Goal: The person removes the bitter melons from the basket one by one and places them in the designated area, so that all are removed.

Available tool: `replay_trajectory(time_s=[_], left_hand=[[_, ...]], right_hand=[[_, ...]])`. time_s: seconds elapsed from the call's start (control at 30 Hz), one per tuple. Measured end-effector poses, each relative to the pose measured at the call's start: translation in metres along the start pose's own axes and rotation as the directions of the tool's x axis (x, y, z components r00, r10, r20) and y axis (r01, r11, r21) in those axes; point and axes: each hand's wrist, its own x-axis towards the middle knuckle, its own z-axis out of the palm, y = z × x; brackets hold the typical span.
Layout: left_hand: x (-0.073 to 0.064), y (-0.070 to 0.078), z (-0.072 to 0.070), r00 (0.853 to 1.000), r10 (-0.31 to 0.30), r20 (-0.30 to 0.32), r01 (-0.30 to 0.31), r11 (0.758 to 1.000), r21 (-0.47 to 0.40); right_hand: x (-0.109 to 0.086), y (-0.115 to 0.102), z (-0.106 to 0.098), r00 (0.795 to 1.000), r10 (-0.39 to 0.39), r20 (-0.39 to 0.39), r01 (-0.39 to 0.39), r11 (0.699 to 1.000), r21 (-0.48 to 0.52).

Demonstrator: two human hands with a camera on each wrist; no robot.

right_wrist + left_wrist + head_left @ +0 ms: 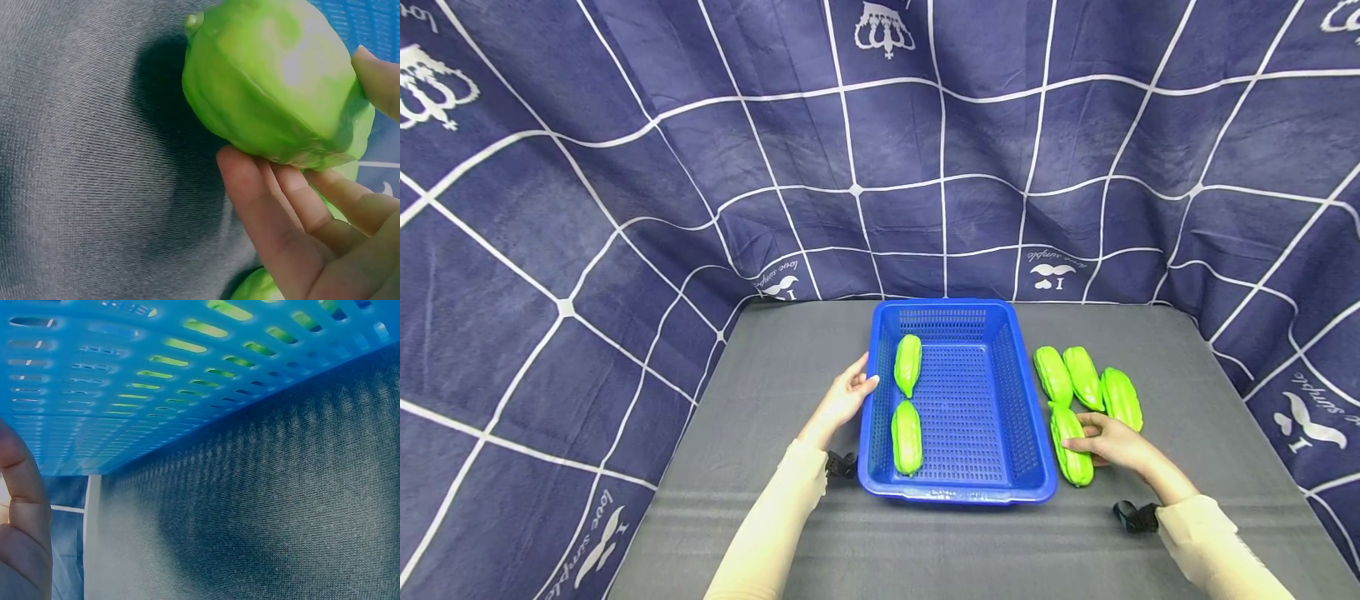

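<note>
My left hand holds the left rim of a blue plastic basket, its thumb lapping over the edge. From the left wrist, one finger shows beside the slotted basket wall. Inside the basket, two long green papaya-like fruits lie along the left side, a far one and a near one. To the basket's right, my right hand grips another ridged green papaya-like fruit, thumb on one side and fingertips under the other, as the right wrist view shows.
Three more green fruits lie on the grey table beyond and beside the right hand: one near the basket, one behind, one farther right. A blue grid-patterned curtain borders the table at the back and sides.
</note>
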Motion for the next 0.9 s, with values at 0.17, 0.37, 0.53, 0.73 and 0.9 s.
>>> replay_trajectory(time_s=[0.17, 0.37, 0.53, 0.73, 0.9], left_hand=[[-0.002, 0.001, 0.000, 1.000, 0.006, -0.002, -0.006, 1.000, -0.003], [0.001, -0.001, 0.000, 1.000, 0.005, -0.002, -0.005, 1.000, -0.009], [0.002, -0.002, 0.000, 1.000, 0.003, -0.003, -0.003, 1.000, -0.011], [-0.004, 0.008, -0.002, 1.000, 0.003, 0.005, -0.003, 1.000, -0.009], [-0.003, 0.008, -0.003, 1.000, -0.004, 0.013, 0.004, 1.000, -0.008]], right_hand=[[0.005, 0.006, 0.002, 1.000, 0.004, 0.002, -0.004, 1.000, -0.008], [0.008, 0.010, 0.003, 1.000, 0.031, 0.001, -0.031, 0.999, -0.013], [0.008, 0.010, 0.004, 0.998, 0.060, -0.001, -0.060, 0.998, -0.030], [0.008, 0.009, 0.005, 0.998, 0.060, -0.003, -0.060, 0.998, -0.019], [0.003, 0.004, 0.000, 0.999, 0.038, -0.006, -0.038, 0.998, -0.052]])
